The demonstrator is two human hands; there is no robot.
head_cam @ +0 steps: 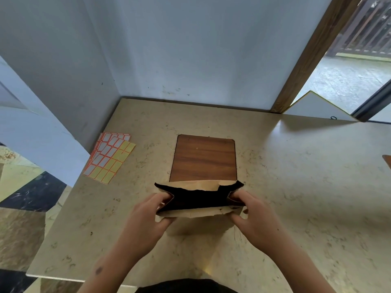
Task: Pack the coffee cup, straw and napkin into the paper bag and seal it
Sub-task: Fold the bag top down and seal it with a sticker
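Observation:
A brown paper bag (196,213) stands upright on the beige stone table (296,187), its torn mouth wide open and dark inside. My left hand (148,216) pinches the bag's left side fold at the rim. The right side fold is pinched by my right hand (251,212). The inside of the bag is too dark to show its contents. No coffee cup, straw or napkin is in view.
A wooden board (203,159) lies flat just behind the bag. Sticker sheets (110,157) with orange and yellow labels lie at the table's left edge. Walls close the back and left; a wooden door frame (306,60) stands at the back right.

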